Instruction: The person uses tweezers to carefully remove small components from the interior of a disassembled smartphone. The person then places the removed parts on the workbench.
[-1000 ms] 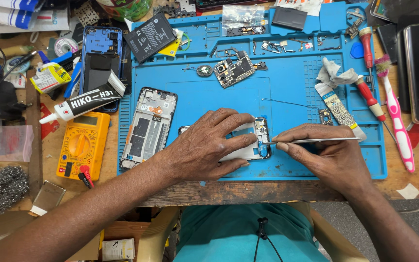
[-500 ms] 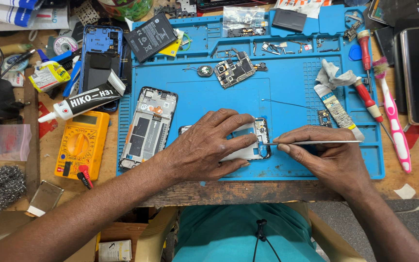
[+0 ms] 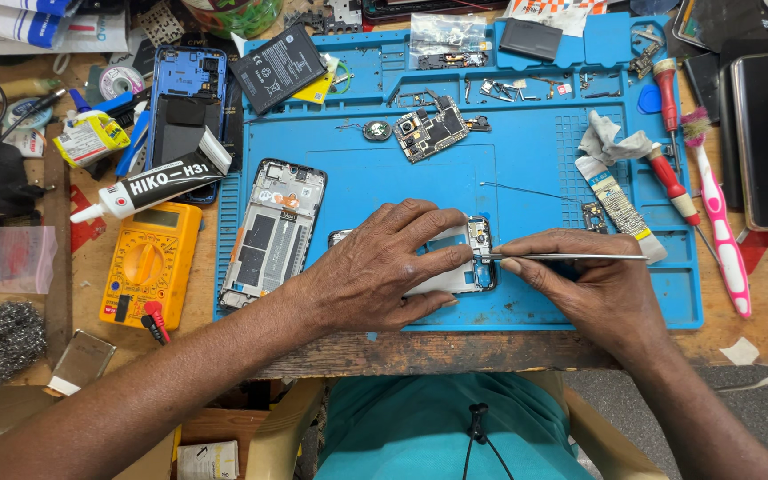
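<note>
My left hand point(image 3: 384, 271) lies flat on an opened phone body point(image 3: 477, 240) near the front of the blue work mat point(image 3: 535, 307), covering most of it. My right hand point(image 3: 593, 289) pinches thin metal tweezers point(image 3: 571, 257) that lie almost level, with the tip at the phone's upper right corner by the camera area. Only the phone's right end shows past my fingers.
A bare phone frame point(image 3: 273, 231) lies left of my left hand. A circuit board point(image 3: 428, 132), a black battery point(image 3: 277, 67), small parts and red screwdrivers point(image 3: 673, 182) sit on the mat. A yellow multimeter point(image 3: 148, 262), a glue tube point(image 3: 148, 185) and a pink toothbrush point(image 3: 722, 240) flank it.
The tweezers' tip has shifted slightly left onto the phone's corner. My left hand keeps its place on the phone.
</note>
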